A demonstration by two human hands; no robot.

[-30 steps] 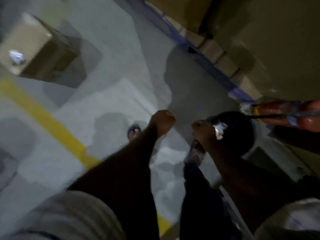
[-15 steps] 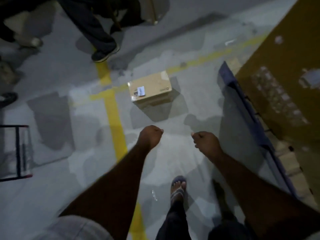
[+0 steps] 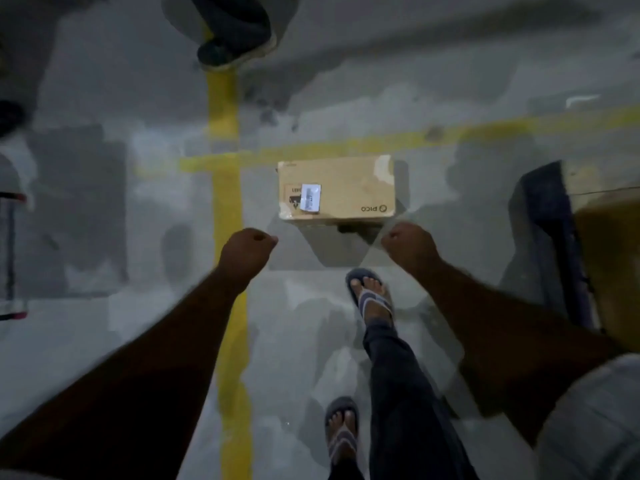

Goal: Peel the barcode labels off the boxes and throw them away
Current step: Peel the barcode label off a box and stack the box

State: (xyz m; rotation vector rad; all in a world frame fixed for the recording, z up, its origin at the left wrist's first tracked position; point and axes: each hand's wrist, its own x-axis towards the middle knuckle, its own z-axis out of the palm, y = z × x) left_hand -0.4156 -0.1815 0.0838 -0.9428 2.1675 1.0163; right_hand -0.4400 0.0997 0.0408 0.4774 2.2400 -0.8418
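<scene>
Box (image 3: 336, 188) sits flat on the grey floor (image 3: 104, 341), just right of the yellow line (image 3: 227, 209) crossing. White barcode label (image 3: 310, 198) on its top near the left end, print blurred; "PICO" logo reads upside down at the near right corner. Left hand (image 3: 246, 250) and right hand (image 3: 408, 244) both fisted, empty, near the box, apart from it. Sandalled foot (image 3: 370, 294) just below.

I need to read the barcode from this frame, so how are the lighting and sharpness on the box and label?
Head view: dim overall, with patchy shadows on the floor; the cardboard box is fairly sharp and its white label stands out, but the barcode print is smeared and unreadable; the left hand and right hand are softly blurred, and the frame edges are darker and blurred.
</scene>
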